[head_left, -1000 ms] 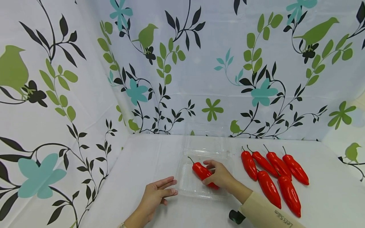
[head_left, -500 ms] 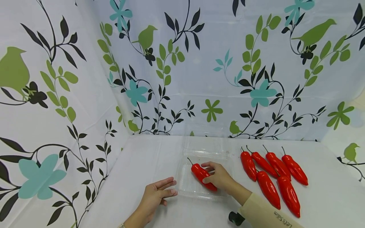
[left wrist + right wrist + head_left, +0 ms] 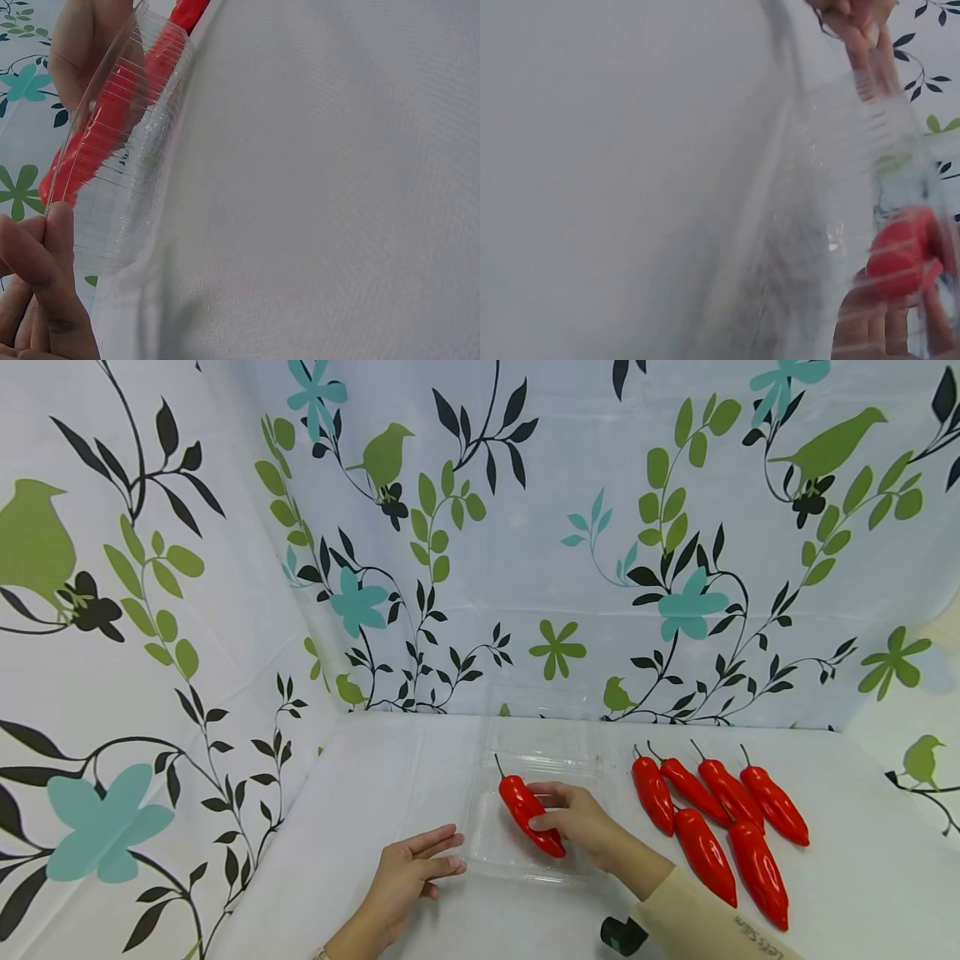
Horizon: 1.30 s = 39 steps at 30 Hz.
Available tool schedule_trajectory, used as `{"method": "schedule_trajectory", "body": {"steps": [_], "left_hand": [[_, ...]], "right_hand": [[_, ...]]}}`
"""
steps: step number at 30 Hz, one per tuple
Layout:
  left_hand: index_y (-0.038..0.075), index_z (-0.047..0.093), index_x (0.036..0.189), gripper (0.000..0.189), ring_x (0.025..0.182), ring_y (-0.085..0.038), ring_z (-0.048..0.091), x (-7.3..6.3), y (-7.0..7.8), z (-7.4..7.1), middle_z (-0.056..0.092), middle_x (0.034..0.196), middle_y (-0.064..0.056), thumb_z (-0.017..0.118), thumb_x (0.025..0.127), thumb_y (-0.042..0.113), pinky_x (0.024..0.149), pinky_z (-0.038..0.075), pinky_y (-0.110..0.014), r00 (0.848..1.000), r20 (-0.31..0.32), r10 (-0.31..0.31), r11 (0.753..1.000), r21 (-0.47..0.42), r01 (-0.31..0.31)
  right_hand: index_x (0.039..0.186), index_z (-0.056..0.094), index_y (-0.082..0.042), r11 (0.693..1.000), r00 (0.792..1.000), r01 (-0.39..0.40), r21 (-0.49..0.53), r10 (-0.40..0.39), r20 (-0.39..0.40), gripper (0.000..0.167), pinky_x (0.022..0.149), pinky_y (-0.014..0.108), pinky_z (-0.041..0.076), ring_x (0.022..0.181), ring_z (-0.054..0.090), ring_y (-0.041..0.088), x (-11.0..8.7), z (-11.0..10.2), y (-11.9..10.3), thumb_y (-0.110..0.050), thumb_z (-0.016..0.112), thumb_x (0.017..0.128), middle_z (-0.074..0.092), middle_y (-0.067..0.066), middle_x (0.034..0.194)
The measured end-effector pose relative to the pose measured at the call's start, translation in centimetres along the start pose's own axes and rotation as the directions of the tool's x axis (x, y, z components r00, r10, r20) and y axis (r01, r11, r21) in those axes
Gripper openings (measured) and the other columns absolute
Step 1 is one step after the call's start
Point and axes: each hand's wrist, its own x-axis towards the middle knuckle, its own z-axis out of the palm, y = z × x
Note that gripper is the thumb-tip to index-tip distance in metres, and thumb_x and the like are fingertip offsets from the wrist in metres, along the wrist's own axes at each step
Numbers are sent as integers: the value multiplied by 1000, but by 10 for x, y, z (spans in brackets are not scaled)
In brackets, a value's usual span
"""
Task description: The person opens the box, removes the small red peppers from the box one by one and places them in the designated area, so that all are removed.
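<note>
My right hand [image 3: 579,820] grips a glossy red chili pepper [image 3: 516,800] with a thin stem. It holds the pepper slantwise inside a clear plastic clamshell box [image 3: 487,853] whose lid stands open at the back. At the box's left edge my left hand [image 3: 408,878] pinches the rim between thumb and fingers. The left wrist view shows the red pepper [image 3: 112,105] through the ribbed clear wall, and the rim reaching the left fingertips [image 3: 60,217]. In the right wrist view the pepper [image 3: 900,259] is blurred behind the plastic, with the right fingers [image 3: 866,322] below it.
Several red chili peppers [image 3: 705,856] lie in two rows on the white table [image 3: 375,777] to the right of the box. A dark object [image 3: 622,935] sits by the right sleeve [image 3: 705,918]. A patterned curtain [image 3: 525,568] hangs behind.
My right hand has shifted the pepper slightly left and turned it steeper, with its stem end higher up. The left hand stays at the box's edge.
</note>
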Motion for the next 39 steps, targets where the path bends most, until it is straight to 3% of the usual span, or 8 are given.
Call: {"method": "schedule_trajectory", "body": {"steps": [10, 19, 39], "left_hand": [[-4, 53, 143, 58, 96, -20, 74, 1, -2, 2, 63, 135, -17, 74, 89, 7, 54, 47, -19, 1000, -7, 0, 1000, -2, 0], [-5, 52, 143, 60, 95, -20, 74, -2, 0, 5, 62, 136, -19, 75, 89, 7, 51, 46, -19, 1000, -7, -1, 1000, -15, 1], [-7, 51, 143, 63, 95, -23, 74, -3, -5, 7, 61, 137, -18, 77, 88, 7, 46, 42, -16, 999, -41, 28, 999, -25, -29]], "right_hand": [[144, 52, -6, 976, 992, -21, 216, -6, 125, 63, 89, 46, 56, 125, 50, 37, -12, 2, -14, -12, 77, 87, 54, 16, 138], [150, 44, -6, 911, 985, -88, 404, 19, 173, 64, 94, 46, 53, 129, 45, 37, -25, -6, -25, -12, 71, 92, 48, 18, 145], [155, 32, -8, 857, 984, -79, 509, -14, 178, 66, 97, 43, 50, 130, 45, 32, -49, -39, -39, -12, 64, 97, 43, 16, 149]]}}
